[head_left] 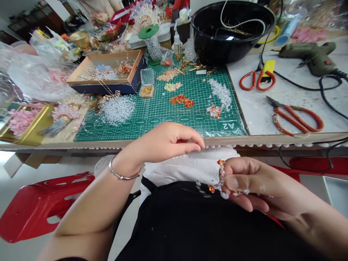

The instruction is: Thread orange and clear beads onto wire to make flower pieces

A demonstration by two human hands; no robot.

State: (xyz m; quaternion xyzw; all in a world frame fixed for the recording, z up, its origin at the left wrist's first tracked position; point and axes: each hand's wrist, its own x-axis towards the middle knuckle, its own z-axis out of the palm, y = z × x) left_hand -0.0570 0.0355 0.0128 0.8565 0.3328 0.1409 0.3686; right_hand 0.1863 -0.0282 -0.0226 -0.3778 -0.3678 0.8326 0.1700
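My right hand (255, 185) is closed around a beaded strand (222, 174) of clear and orange beads, held over my lap. Some of its beads hang past the fingers and are blurred. Just in front of the table edge is my left hand (174, 143), thumb and forefinger brought together in a pinch. Whatever lies between those fingertips, if anything, is too small to make out. Beyond it on the green cutting mat (152, 125) lie orange beads (182, 100), a pile of clear beads (116, 110) and a small orange-and-clear cluster (214, 111).
Red-handled pliers (296, 116) and red-handled cutters (257, 80) lie at the right, near a glue gun (312, 56) with its cord. A black basin (233, 45) stands at the back. On the left are a cardboard box (106, 85) and a gold tray (40, 127); a red stool (32, 206) stands below.
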